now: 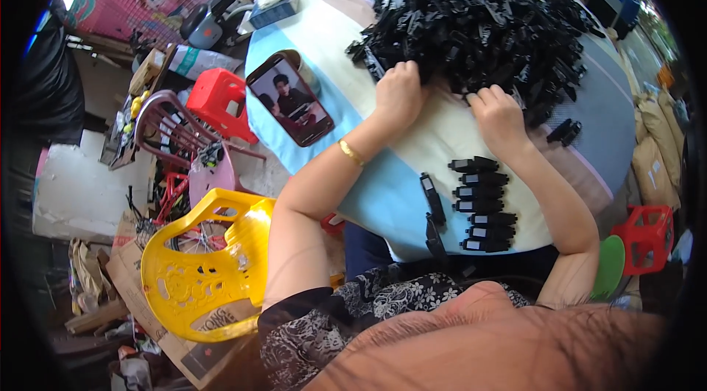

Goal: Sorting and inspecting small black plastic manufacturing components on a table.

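Observation:
A large heap of small black plastic pieces covers the far part of the cloth-covered table. My left hand is at the heap's near left edge, fingers curled, beside a black piece with a pale grey face. To its right, my right hand has its fingers pinched together at the near edge of the heap. What either hand holds is hidden. Nearer to me, several black pieces lie side by side in a column. Left of that column, two more pieces lie end to end by the table's edge.
A phone showing a video leans on a round container at the table's left. Behind it stands a tissue box. A yellow plastic chair, a pink chair and a red stool stand left; another red stool is at right.

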A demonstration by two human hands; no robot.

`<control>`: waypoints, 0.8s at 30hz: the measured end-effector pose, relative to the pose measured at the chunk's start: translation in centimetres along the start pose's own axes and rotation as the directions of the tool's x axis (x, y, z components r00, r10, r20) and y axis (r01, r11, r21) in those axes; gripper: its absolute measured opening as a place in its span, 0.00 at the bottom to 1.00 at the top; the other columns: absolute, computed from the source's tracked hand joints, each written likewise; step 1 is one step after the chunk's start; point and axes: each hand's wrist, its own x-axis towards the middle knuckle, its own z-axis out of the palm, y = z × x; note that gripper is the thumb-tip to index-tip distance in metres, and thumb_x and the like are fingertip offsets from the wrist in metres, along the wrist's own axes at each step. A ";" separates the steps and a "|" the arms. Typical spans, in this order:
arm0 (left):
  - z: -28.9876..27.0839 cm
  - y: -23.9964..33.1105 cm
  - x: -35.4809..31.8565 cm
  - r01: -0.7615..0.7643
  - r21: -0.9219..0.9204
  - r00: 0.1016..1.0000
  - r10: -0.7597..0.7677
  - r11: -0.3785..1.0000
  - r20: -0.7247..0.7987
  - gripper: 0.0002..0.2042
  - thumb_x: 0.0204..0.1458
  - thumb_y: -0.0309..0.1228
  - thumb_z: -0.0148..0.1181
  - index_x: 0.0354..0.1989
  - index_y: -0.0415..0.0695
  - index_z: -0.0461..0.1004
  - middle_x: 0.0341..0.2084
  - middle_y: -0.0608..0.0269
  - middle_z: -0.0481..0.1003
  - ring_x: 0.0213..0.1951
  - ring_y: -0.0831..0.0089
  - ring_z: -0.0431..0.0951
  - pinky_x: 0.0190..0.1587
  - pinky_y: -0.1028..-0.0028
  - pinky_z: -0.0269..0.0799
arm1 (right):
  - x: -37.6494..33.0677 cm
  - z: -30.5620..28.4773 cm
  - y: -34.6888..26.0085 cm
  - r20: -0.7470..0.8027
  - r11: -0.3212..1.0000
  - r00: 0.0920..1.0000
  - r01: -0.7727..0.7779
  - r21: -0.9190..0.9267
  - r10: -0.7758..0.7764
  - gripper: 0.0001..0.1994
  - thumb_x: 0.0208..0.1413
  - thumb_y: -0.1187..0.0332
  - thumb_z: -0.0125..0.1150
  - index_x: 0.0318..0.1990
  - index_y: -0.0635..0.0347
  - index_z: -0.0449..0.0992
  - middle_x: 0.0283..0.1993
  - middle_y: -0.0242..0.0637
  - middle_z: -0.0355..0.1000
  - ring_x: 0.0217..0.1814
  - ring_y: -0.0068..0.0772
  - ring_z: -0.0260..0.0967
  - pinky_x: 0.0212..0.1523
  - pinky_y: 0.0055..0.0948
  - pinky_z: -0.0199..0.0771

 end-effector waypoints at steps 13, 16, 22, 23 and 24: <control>-4.1 0.2 -1.6 -0.175 -0.246 0.903 0.255 0.953 0.345 0.11 0.37 0.21 0.54 0.32 0.41 0.77 0.32 0.51 0.74 0.40 0.52 0.74 0.42 0.61 0.71 | -1.6 -3.5 1.0 0.220 0.900 0.973 -0.154 0.408 0.067 0.11 0.37 0.79 0.55 0.34 0.66 0.72 0.33 0.41 0.68 0.40 0.44 0.65 0.41 0.37 0.69; -3.3 1.0 -2.0 -0.239 -0.415 0.869 0.384 0.878 0.313 0.13 0.36 0.22 0.55 0.33 0.43 0.79 0.31 0.50 0.74 0.39 0.52 0.74 0.41 0.61 0.70 | -1.4 -3.9 1.1 0.173 0.892 0.980 -0.163 0.422 0.097 0.10 0.38 0.79 0.55 0.33 0.66 0.72 0.30 0.40 0.67 0.36 0.43 0.65 0.37 0.36 0.68; -2.5 1.8 -2.6 -0.080 -0.565 0.906 0.296 0.821 0.302 0.11 0.35 0.23 0.60 0.31 0.39 0.78 0.27 0.52 0.74 0.33 0.54 0.74 0.39 0.63 0.71 | -0.9 -5.8 0.1 0.186 0.829 0.980 -0.165 0.534 0.075 0.11 0.40 0.74 0.64 0.35 0.63 0.76 0.31 0.37 0.69 0.37 0.40 0.67 0.37 0.34 0.70; -2.6 2.1 -2.5 -0.082 -0.569 0.905 0.301 0.819 0.302 0.11 0.35 0.23 0.60 0.31 0.39 0.78 0.27 0.52 0.74 0.33 0.54 0.74 0.39 0.63 0.71 | -1.1 -5.6 0.0 0.189 0.831 0.979 -0.170 0.530 0.079 0.11 0.40 0.74 0.64 0.35 0.63 0.76 0.31 0.37 0.69 0.37 0.40 0.67 0.37 0.34 0.70; -2.9 2.3 -2.5 -0.085 -0.550 0.897 0.304 0.831 0.322 0.10 0.35 0.23 0.61 0.30 0.39 0.78 0.27 0.52 0.74 0.32 0.55 0.75 0.38 0.64 0.71 | -1.4 -5.4 -0.2 0.182 0.852 0.981 -0.156 0.499 0.073 0.11 0.39 0.74 0.63 0.34 0.63 0.76 0.30 0.37 0.70 0.37 0.40 0.67 0.38 0.34 0.70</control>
